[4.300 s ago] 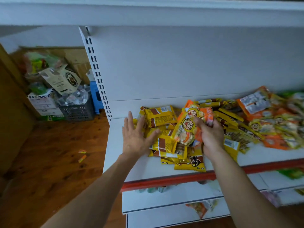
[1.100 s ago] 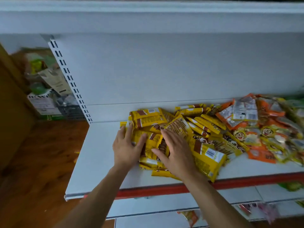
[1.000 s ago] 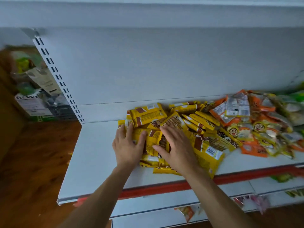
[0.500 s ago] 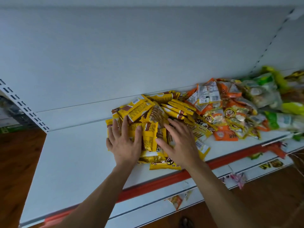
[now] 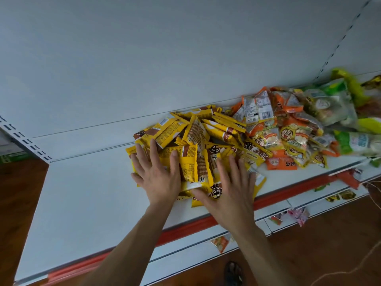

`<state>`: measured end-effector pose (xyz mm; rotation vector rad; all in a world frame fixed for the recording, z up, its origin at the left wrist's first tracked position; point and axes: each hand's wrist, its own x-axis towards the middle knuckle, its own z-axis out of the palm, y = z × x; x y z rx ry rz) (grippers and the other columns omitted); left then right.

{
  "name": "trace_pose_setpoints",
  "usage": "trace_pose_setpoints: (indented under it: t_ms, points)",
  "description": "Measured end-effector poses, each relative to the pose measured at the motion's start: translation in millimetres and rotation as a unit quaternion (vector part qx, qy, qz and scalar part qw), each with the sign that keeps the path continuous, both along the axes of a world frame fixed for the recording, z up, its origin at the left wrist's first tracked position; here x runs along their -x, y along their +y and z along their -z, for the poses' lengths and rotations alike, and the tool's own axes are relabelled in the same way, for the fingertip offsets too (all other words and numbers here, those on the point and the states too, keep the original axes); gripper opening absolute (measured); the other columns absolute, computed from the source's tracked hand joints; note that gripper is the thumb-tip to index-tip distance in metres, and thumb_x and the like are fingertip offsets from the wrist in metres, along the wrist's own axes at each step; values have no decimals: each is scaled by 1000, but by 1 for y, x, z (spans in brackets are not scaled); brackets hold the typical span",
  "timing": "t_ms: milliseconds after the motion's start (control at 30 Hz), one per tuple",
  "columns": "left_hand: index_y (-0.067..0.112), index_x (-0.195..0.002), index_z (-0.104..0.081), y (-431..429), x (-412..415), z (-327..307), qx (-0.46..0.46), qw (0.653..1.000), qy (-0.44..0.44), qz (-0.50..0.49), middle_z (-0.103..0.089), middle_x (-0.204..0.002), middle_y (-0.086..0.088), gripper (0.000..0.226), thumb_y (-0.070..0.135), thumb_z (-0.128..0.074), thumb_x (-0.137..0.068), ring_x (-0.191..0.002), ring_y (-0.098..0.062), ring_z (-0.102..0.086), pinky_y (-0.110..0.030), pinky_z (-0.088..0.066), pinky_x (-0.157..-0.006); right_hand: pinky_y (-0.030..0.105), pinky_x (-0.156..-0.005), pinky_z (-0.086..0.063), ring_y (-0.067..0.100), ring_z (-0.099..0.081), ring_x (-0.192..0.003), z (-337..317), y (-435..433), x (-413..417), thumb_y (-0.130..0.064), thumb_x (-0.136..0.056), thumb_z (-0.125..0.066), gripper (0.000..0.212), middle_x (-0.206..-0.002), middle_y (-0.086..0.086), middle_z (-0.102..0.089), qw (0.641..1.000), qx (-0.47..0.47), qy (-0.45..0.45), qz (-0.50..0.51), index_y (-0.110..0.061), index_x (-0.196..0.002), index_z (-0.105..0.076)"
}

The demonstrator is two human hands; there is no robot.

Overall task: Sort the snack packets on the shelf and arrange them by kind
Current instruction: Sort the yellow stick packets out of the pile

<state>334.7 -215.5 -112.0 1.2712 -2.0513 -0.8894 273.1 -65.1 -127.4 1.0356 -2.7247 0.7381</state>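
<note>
Both hands lie flat on a heap of yellow foil snack packets on the white metal shelf. The left hand has its fingers straight and spread, palm down on the left edge of the heap, and grips nothing. The right hand is just beside it, also open and splayed. It presses on the packets at the front of the heap, and its wrist crosses the red strip along the shelf's front edge. One yellow packet with brown print shows between the two hands.

The yellow heap sits about mid-shelf and runs back to the white rear panel. Touching its right side is a jumble of orange and yellow packets with cartoon faces, some turned over to show barcodes. Further right are green and clear plastic packs, blurred at the edge of view. The left part of the shelf is bare white metal.

Under the red strip a lower white shelf holds a few stray packets, among them an orange one and a pink one. Brown wooden floor lies beneath.
</note>
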Motion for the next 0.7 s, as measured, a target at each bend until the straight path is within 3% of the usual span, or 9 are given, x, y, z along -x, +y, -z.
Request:
trace_pose_setpoints:
  t_ms: [133, 233, 367, 467, 700]
  points:
    - [40, -153, -21, -7, -19, -1, 7, 997, -4, 72, -9, -164, 3, 79, 80, -31, -85, -151, -22, -4, -54, -10, -119, 63, -116, -15, 29, -16, -149, -6, 1, 26, -87, -73, -36, 100, -160, 7, -26, 999, 1, 16, -32, -22, -148, -41]
    - [43, -151, -23, -22, -41, 0, 74, 992, -29, 102, -9, -164, 4, 90, 86, -33, -73, -149, -24, -10, -53, -17, -115, 63, -116, -14, 28, -15, -150, -5, 7, 37, -87, -71, -41, 101, -159, 6, -28, 999, 22, 19, -42, -22, -148, -42]
    - [38, -154, -19, -35, -40, 1, 74, 985, -37, 150, -2, -165, 0, 105, 86, -40, -63, -151, -25, 1, -55, -10, -120, 55, -116, 9, 20, 11, -150, -2, 17, 35, -98, -62, -27, 115, -165, -1, -3, 999, -19, -30, 22, -31, -155, -17]
    - [37, -155, -16, -30, -30, 7, 87, 981, -45, 166, -1, -165, 3, 106, 89, -35, -64, -151, -23, 3, -57, -9, -119, 54, -118, 7, 17, 18, -149, -3, 15, 37, -100, -60, -27, 118, -164, -3, 8, 996, -31, -74, 26, -33, -156, -10]
    - [42, -154, -11, -17, -8, 12, 89, 982, -74, 146, 1, -165, 6, 100, 91, -28, -69, -151, -24, 0, -62, -7, -117, 55, -119, -5, 21, 9, -150, -8, 14, 54, -93, -64, -34, 112, -165, 0, -1, 996, -37, -85, 8, -27, -154, -22]
